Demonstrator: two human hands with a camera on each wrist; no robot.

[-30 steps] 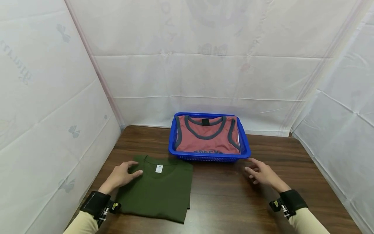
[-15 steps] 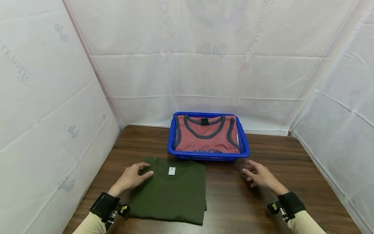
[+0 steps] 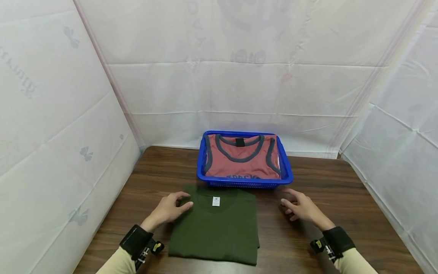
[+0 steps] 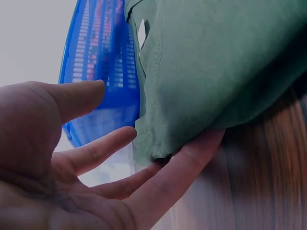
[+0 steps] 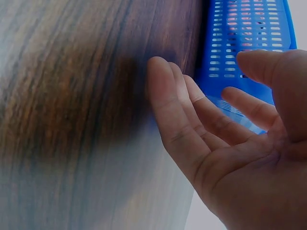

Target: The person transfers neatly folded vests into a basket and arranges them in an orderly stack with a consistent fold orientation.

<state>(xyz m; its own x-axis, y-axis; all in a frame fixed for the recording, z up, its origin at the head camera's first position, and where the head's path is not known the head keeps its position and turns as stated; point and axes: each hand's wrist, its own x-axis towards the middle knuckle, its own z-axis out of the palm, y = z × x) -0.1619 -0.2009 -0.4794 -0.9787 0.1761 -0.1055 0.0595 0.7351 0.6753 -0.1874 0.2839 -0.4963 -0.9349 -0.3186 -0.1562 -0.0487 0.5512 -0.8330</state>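
A folded dark green T-shirt (image 3: 215, 228) lies flat on the table in the head view, its collar with a white label facing the basket. At its left edge is my left hand (image 3: 169, 208). The left wrist view shows these fingers (image 4: 168, 184) extended against the shirt's side (image 4: 206, 72), some tips hidden at its lower edge, with the thumb apart. To the right of the shirt, my right hand (image 3: 302, 207) hovers with relaxed fingers (image 5: 180, 129) and nothing in it, near the basket's front right corner.
A blue plastic basket (image 3: 244, 183) stands behind the shirt, holding a folded red tank top (image 3: 239, 167) with grey trim. The brown wooden table (image 3: 164, 163) is bordered by white sheeting (image 3: 246, 91) at the back and both sides.
My left hand and the green T-shirt have moved together to the right, until the shirt lies in front of the basket. The right hand has shifted only slightly left and down.
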